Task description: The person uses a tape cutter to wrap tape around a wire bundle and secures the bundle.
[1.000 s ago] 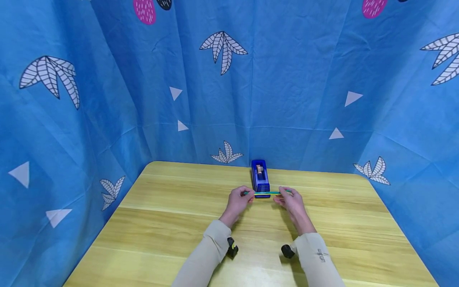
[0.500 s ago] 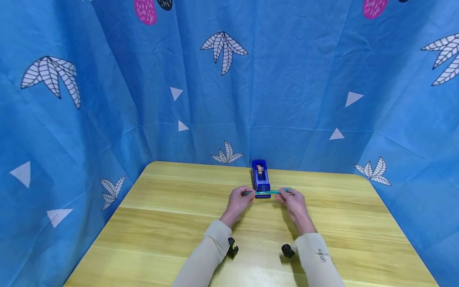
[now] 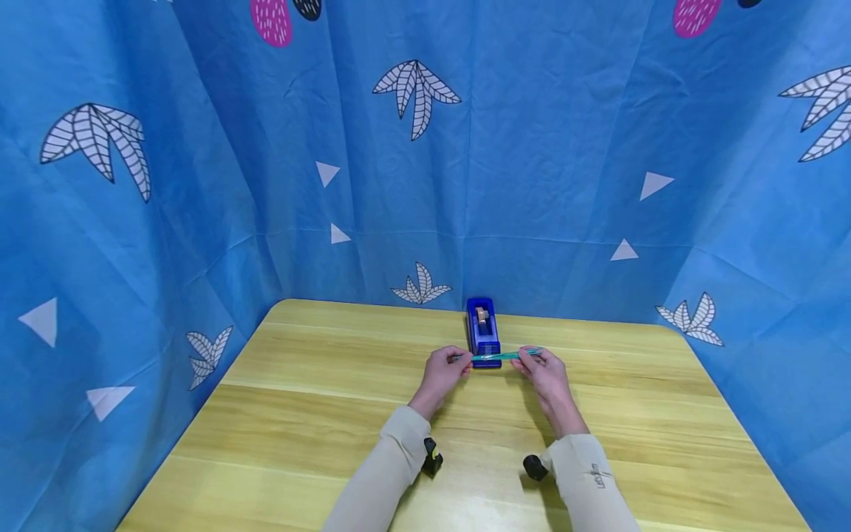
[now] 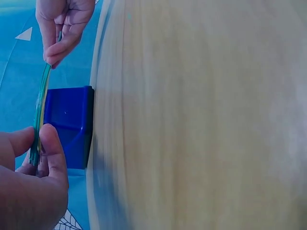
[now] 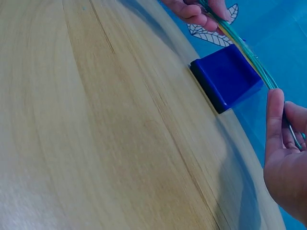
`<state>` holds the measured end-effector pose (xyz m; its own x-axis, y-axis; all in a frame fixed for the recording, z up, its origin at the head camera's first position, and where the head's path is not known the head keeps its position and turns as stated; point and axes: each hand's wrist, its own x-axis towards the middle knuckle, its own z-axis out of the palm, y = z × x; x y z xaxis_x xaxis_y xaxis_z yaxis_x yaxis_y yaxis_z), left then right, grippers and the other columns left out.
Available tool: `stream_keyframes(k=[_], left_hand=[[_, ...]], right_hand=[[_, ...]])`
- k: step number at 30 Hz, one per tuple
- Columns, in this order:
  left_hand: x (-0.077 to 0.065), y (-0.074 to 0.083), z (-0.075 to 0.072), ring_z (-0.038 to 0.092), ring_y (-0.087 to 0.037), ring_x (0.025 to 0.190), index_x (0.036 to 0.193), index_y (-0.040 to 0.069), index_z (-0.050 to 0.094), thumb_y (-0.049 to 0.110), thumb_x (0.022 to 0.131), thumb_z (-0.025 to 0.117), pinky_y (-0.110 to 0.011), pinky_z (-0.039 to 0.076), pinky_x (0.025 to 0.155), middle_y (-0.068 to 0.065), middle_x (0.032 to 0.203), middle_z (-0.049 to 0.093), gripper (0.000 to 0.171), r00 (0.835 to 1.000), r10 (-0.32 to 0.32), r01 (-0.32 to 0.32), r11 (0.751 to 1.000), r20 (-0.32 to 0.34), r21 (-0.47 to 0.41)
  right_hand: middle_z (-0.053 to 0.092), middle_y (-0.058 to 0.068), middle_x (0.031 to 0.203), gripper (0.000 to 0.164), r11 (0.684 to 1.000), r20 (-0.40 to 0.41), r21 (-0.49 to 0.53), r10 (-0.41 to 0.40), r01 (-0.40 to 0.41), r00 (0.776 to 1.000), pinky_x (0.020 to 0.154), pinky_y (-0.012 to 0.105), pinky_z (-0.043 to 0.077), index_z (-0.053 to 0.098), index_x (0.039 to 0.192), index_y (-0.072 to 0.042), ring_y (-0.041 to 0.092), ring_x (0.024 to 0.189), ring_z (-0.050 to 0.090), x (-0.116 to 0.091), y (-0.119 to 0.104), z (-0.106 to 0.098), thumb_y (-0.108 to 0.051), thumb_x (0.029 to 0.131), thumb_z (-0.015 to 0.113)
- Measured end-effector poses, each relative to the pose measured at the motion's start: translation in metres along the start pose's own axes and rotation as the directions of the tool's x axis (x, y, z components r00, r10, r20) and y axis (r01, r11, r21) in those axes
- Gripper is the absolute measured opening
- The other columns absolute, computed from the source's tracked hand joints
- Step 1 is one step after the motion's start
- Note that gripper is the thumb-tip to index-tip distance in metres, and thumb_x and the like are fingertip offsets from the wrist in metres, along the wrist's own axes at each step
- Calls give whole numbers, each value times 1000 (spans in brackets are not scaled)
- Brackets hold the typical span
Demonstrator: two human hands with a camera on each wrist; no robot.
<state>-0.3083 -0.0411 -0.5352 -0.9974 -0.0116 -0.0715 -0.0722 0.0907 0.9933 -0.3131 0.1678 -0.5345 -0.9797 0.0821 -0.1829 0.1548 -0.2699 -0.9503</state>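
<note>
A slim bundle of green strands stretches between my two hands, held roughly level above the table. A yellow strand shows along one side of the bundle in the left wrist view. My left hand pinches one end between thumb and fingers. At the other end my right hand pinches it in the same way, with a short tip sticking out past the fingers. Just behind the bundle stands a blue tape dispenser with a roll of tape in it. Neither hand visibly grips the dispenser.
The wooden table spreads out on both sides of my arms. Blue patterned curtain hangs behind and beside it. A small black device is on my left cuff, and another black device is on my right.
The right end of the bundle has tilted up slightly, and its yellow side no longer shows in the head view. My right hand has shifted slightly right; both hands keep their pinch.
</note>
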Motion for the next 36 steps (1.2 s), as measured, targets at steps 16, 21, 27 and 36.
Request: stream_keyframes(k=[16,21,27,36], left_hand=[[-1,6,-5,72,-30,83,104,4,77,10,98,72,-30,61,72,-10,89,74,10,997,81,-80,993,-12,84],[-2,6,-4,73,-34,87,106,3,77,8,97,71,-32,61,74,-11,91,75,11,996,89,-88,991,-4,98],[-1,5,-4,73,-32,85,104,3,78,8,98,71,-33,62,74,-8,89,73,10,994,109,-108,988,-3,107],[6,6,-3,63,-7,81,95,13,73,16,100,70,-28,56,78,3,95,74,6,974,219,-226,879,66,421]], right_hand=[[72,-1,87,48,999,19,25,41,-41,999,88,23,61,34,146,8,9,86,76,2,0,7,-13,108,54],[75,4,90,59,998,-19,33,48,-48,999,88,26,62,25,151,6,12,84,77,4,-2,12,-12,106,58],[73,10,96,52,998,-65,48,30,-27,997,85,24,62,29,144,7,11,82,76,5,-1,17,-4,104,60],[69,9,98,48,999,-78,-29,-24,22,997,85,21,61,32,141,10,10,82,76,4,-3,16,-3,104,60]])
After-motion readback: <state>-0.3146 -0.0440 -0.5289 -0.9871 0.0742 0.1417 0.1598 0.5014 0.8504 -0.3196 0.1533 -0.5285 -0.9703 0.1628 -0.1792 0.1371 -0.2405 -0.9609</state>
